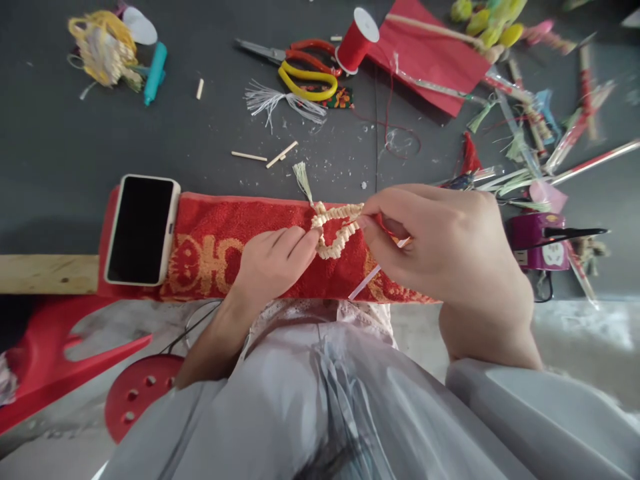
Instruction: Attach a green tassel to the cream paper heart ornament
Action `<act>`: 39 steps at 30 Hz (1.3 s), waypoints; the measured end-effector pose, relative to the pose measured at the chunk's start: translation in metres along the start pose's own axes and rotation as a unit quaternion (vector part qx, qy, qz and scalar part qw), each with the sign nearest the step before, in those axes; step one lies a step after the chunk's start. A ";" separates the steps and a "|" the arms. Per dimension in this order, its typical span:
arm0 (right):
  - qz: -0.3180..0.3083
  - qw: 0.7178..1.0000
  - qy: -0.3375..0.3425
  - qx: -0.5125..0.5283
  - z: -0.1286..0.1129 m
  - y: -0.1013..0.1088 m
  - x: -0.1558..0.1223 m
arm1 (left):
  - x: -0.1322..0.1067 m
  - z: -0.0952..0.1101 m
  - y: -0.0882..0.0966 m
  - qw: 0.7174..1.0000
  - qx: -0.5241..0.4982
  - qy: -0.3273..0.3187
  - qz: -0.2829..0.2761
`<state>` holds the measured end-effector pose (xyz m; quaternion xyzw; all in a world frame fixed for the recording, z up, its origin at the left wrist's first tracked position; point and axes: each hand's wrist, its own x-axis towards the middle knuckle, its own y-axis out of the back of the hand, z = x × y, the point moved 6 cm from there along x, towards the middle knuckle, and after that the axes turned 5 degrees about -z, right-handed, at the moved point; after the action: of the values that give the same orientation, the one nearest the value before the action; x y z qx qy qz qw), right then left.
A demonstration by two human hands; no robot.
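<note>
Both hands hold a small cream woven heart-shaped ornament (336, 230) with a pale green tassel (303, 180) at its top. My left hand (273, 263) pinches its left side with closed fingers. My right hand (443, 250) pinches its upper right end, and a thin white strip (365, 283) sticks out below the palm. The ornament hovers over a red towel with gold lettering (220, 250) draped along the table's near edge.
A phone (141, 229) lies on the towel's left end. On the dark table are yellow and red scissors (305, 67), a red thread spool (356, 40), red paper (430, 57), short sticks (281, 154), tassels and straws at right, a purple gadget (537, 241). A red stool (137, 393) stands below.
</note>
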<state>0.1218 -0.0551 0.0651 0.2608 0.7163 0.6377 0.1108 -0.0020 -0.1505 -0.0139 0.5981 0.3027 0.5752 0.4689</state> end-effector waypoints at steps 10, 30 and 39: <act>-0.080 0.997 -0.013 0.007 0.000 -0.011 -0.003 | -0.005 0.001 -0.008 0.998 -0.037 -0.006 -0.044; -0.101 0.994 -0.020 0.031 0.003 -0.010 -0.003 | 0.042 -0.044 -0.021 0.952 -0.076 0.049 -0.293; -0.104 0.994 -0.017 0.019 0.004 -0.008 -0.001 | 0.064 -0.055 -0.051 0.942 -0.107 0.014 -0.318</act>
<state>0.1229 -0.0530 0.0567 0.1979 0.7497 0.6042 0.1839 -0.0365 -0.0616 -0.0402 0.4086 0.4202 0.4334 0.6846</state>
